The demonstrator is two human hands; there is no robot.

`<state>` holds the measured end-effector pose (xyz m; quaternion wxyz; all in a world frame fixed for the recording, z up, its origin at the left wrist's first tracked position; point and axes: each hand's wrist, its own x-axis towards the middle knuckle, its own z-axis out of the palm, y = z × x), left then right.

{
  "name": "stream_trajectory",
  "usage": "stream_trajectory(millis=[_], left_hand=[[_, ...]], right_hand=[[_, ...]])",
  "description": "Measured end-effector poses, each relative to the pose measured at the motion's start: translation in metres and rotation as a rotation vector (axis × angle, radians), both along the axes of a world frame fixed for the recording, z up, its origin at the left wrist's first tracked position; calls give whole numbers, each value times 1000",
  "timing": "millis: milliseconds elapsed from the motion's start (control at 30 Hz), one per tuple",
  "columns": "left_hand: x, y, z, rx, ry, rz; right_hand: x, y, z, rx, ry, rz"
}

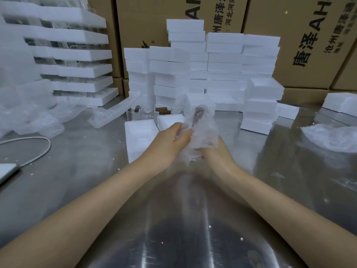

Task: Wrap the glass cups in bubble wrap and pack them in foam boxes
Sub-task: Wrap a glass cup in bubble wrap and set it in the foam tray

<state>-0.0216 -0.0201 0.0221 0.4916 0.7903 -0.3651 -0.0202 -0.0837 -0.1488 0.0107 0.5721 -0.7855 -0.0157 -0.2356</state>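
Both hands hold a glass cup wrapped in bubble wrap [201, 130] above the steel table, tilted with a brown piece showing inside. My left hand [172, 140] grips the bundle's left side with curled fingers. My right hand [216, 151] holds it from below and behind, mostly hidden by the wrap. Just beyond the hands lie an open foam box [139, 138] and a smaller foam piece [170, 120]. Several bare glass cups [135, 113] with brown stoppers stand behind them.
Stacks of white foam boxes [222, 74] rise at the back centre, foam trays of glassware [77, 55] at the back left, cardboard cartons [299, 45] behind. Loose bubble wrap [332, 136] lies right and left. A white cable [38, 147] curves at the left.
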Motion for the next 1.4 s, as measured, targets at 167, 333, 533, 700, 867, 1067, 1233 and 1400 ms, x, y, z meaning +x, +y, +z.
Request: stream_trajectory(millis=[167,333,533,700,867,1067,1233,1400], left_hand=[[3,2,5,11,-53,128],[-3,1,1,42,-196,148],[-23,-2,4,131,-304,-63],[-25,-6,-1,55,-360,-51],[-17,-5,-7,133,-428,81],[-17,0,3,143,-430,188],[-34,-7,1,363,-523,325],[-28,-8,-5,387,-511,338]], right_hand=[[1,1,-4,129,61,282],[1,4,-5,179,31,247],[8,-6,-7,70,20,-87],[3,-10,-7,29,-102,-124],[0,-5,-8,-278,-155,-113],[-5,-1,-9,-449,-285,-98],[-9,1,-3,-627,-333,-101],[-9,3,-3,-635,-283,-122]])
